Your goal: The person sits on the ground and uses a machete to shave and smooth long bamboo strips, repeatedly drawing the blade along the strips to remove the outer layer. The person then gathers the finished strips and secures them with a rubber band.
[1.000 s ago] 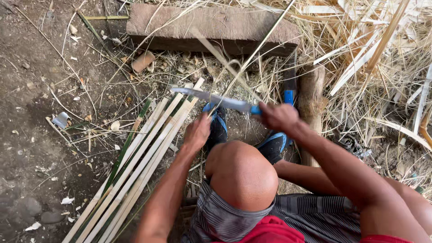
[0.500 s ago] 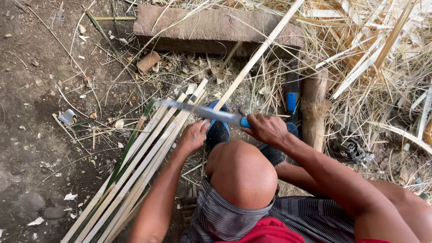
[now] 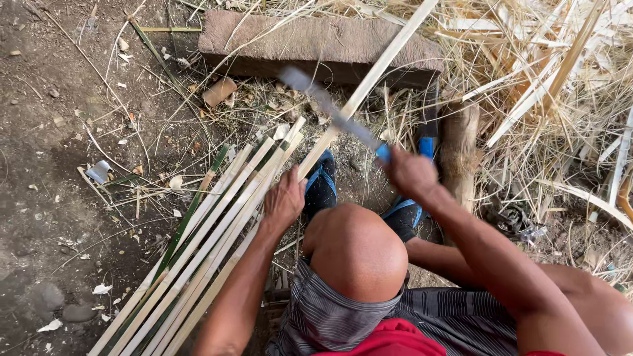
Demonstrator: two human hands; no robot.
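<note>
The left hand [image 3: 285, 201] is gripping a long bamboo strip [image 3: 369, 82]; the right hand [image 3: 410, 173] is clenching a knife [image 3: 333, 112], splitting it; steady downward pressure seems needed.

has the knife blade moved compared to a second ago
Yes. The knife lay roughly level below the wooden block; now its blurred tip is raised toward the block, slanting down to the right hand, crossing the bamboo strip held by the left hand.

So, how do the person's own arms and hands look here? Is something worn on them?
Both arms are bare to the edge of the picture: no sleeves, gloves, watch or rings show. The left hand and right hand are uncovered too.
</note>
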